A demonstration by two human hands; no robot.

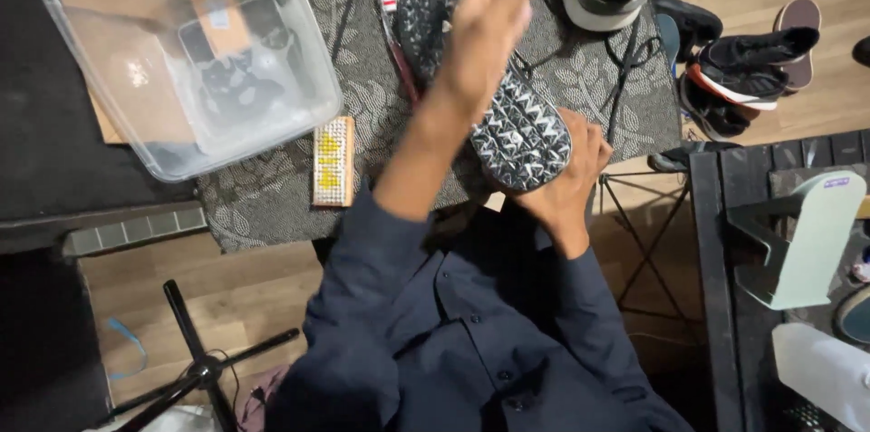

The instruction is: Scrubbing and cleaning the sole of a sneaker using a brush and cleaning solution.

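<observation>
nearby, wooden brush, clear bin; left hand covers shoe.

Shoe: one, held sole-up at frame centre, above the near edge of the tabletop. Outsole black with a raised grid of small white-edged studs and zigzag ridges. Long axis runs diagonally, from the upper centre of the frame down to the right of centre. The lower, rounded end is widest and fully in view; the upper end is speckled black and white and partly covered. Upper of the shoe not visible. Right hand cups the lower end from beneath. Left hand lies across the upper part, blurred.
</observation>
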